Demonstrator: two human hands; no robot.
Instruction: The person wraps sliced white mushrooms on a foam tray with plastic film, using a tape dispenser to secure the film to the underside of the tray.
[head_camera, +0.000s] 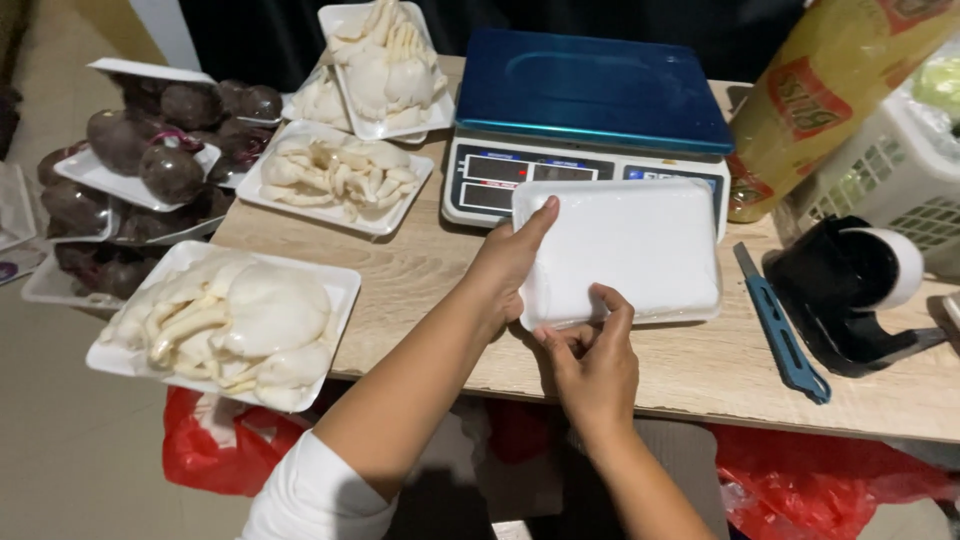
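A white foam tray (630, 245), turned bottom up and wrapped in clear film, lies on the wooden table (420, 290) in front of a blue digital scale (590, 95). My left hand (505, 270) grips the tray's left edge, fingers stretched up along it. At the tray's near left corner my right hand (590, 355) pinches the film with thumb and fingers.
Foam trays of white oyster mushrooms (235, 325) (335, 175) (385, 65) sit on the left. Trays of dark purple round fruit (150, 160) pile at the far left. A blue box cutter (785, 335), black tape dispenser (850, 290), yellow film roll (820, 100) and white basket (900, 170) stand on the right.
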